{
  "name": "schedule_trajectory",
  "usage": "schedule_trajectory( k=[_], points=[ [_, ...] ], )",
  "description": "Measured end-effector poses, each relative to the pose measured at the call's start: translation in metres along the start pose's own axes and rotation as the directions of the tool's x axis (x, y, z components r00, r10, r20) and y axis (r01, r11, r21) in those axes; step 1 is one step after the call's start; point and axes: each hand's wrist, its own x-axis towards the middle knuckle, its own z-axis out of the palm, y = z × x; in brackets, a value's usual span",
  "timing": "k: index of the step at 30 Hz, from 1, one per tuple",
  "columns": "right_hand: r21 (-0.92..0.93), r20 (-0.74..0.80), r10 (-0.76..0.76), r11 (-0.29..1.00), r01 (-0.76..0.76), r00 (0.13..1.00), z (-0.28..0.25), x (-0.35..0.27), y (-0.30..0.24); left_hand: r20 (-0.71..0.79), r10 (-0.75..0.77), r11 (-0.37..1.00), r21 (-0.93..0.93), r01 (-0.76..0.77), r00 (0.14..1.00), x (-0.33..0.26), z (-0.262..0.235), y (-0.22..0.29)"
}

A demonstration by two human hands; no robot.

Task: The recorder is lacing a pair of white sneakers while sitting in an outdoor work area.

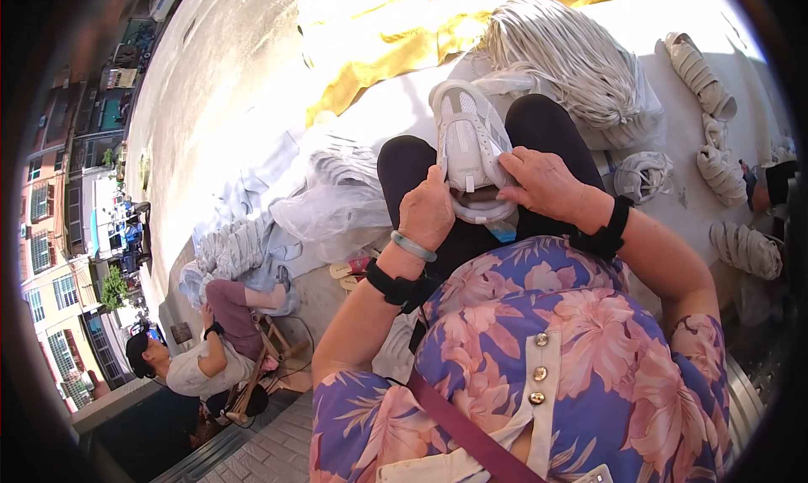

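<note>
A white and grey sneaker [461, 138] rests between my knees, its toe pointing away from me and its opening toward me. My left hand [427, 207] grips the left side near the collar, thumb up along the edge. My right hand [545, 184] is closed on the right side, its fingers at the eyelet edge and collar. The tongue stands up between both hands. Whether a lace end is pinched in the fingers is too small to tell. A small blue piece [503, 230] shows just below the heel.
A large bundle of pale laces [581, 62] lies beyond my right knee, near yellow sheeting [379, 50]. Clear plastic bags [332, 214] lie left. A loose sneaker [644, 177] and stacked shoes [703, 75] are at right. A co-worker [206, 365] sits far left beside piled shoes [236, 252].
</note>
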Motion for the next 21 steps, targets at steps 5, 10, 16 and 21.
schedule_trajectory(
  k=[5,10,16,21],
  points=[
    [-0.062,0.158,-0.077,0.994,0.087,0.984,0.009,0.005,0.008,0.053,0.019,0.998,-0.055,-0.016,0.998,-0.011,0.013,-0.003],
    [-0.045,0.19,-0.013,0.999,0.022,0.982,0.007,-0.004,0.022,0.118,0.041,0.997,-0.067,-0.033,0.992,-0.009,0.019,0.008],
    [0.736,0.088,-0.08,0.677,-0.011,0.993,-0.054,0.006,-0.036,0.107,0.136,0.991,-0.021,-0.135,0.985,-0.004,0.017,-0.003],
    [0.652,-0.122,-0.5,0.611,0.449,0.857,-0.128,-0.008,-0.114,0.17,0.083,0.995,0.033,-0.09,0.982,0.002,0.013,0.01]
  ],
)
